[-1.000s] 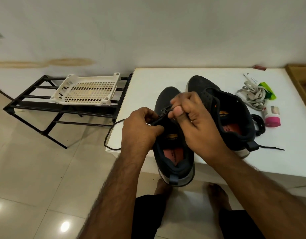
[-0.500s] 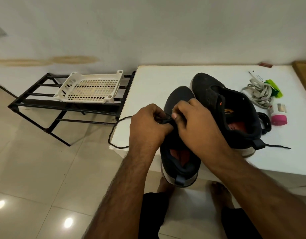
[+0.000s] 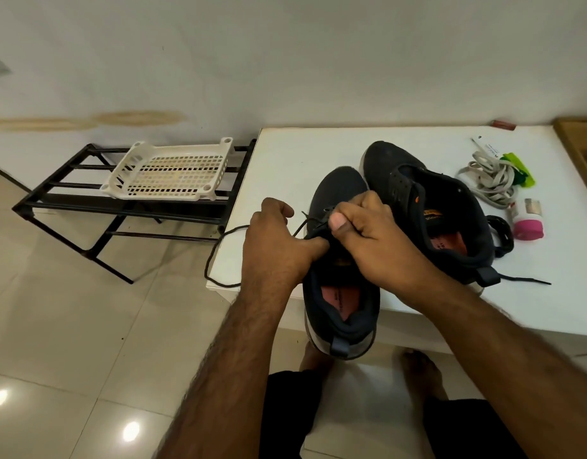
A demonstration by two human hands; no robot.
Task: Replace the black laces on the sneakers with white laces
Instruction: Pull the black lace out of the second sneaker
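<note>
Dark, soft fabric makes up the near black sneaker (image 3: 340,293) at lower centre, its heel overhanging the near edge of the white surface (image 3: 285,154). It looks light, and the upper should give under a squeeze, so it is best steadied by the collar or eyelet row. Both forearms reach in from the bottom of the frame. The left hand (image 3: 278,240) has its fingers curled at the sneaker's left eyelet edge. The right hand (image 3: 368,226) has its fingers and thumb pinched on the thin black lace (image 3: 216,256) near the eyelets. That cord is limp and should slide freely; its loose end loops off the surface's left edge. Further up, the second black sneaker (image 3: 417,200) lies beside it, touching. Furthest, at upper right, the bundle of flat white laces (image 3: 487,180) lies untouched.
</note>
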